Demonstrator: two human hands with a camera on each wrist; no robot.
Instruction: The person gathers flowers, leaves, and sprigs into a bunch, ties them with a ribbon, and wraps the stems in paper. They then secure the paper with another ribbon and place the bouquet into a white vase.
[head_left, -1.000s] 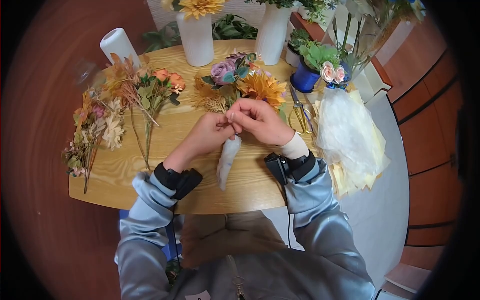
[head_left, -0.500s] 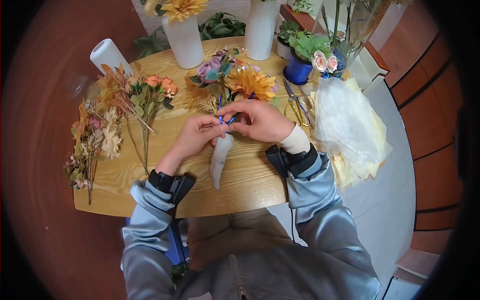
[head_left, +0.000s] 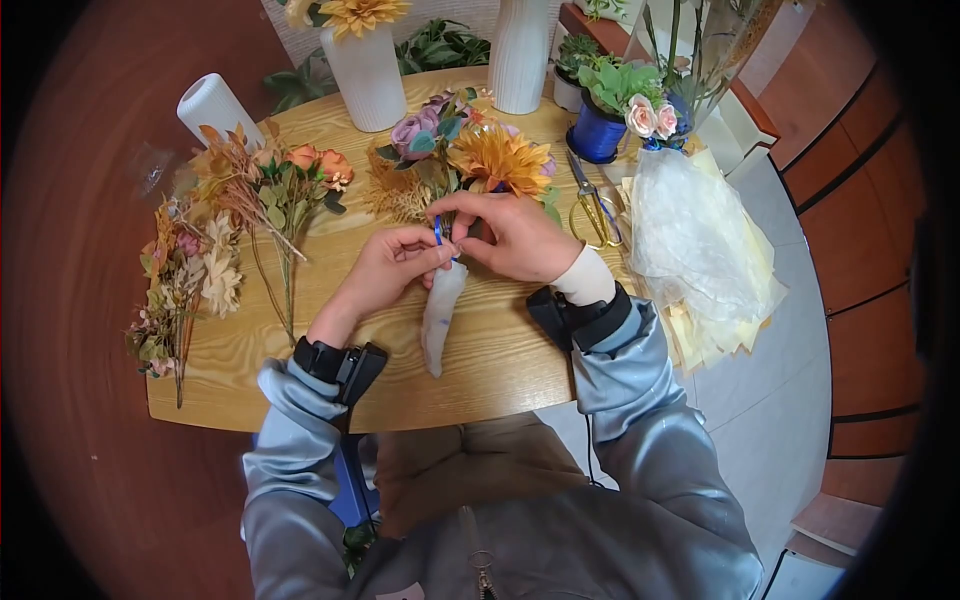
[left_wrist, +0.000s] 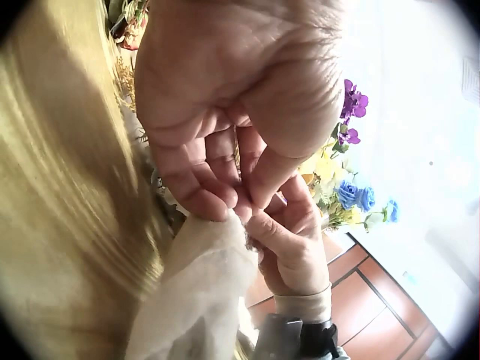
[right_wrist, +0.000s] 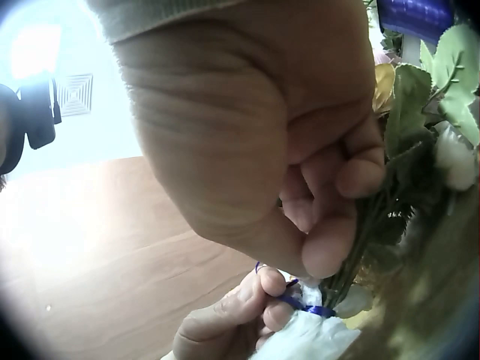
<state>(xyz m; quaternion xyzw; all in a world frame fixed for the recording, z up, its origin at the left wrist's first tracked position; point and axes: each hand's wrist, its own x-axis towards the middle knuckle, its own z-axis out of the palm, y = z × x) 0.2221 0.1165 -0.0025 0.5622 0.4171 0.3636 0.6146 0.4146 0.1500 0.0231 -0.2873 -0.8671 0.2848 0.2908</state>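
Observation:
A bouquet of artificial flowers (head_left: 500, 160), with an orange bloom and purple roses, lies on the table, its lower stems wrapped in white material (head_left: 441, 318). Blue ribbon (right_wrist: 319, 310) circles the stems at the top of the wrap. My left hand (head_left: 390, 265) pinches the ribbon between thumb and fingertips, just above the wrap. From the other side my right hand (head_left: 515, 238) holds ribbon too, thumb and fingers curled close to the left fingertips. Fingers partly hide the ribbon's ends in the head view.
More artificial stems (head_left: 290, 220) lie on the left. Gold-handled scissors (head_left: 595, 215), a blue ribbon spool (head_left: 597, 138) and sheets of wrapping paper (head_left: 700, 240) are on the right. White vases (head_left: 365, 85) stand along the back, one tilted (head_left: 215, 108).
The head view has shifted slightly. Blue ribbon, barely visible between the hands a second ago, now shows as an upright strand at the fingertips. Both hands stay at the stems with small finger movements.

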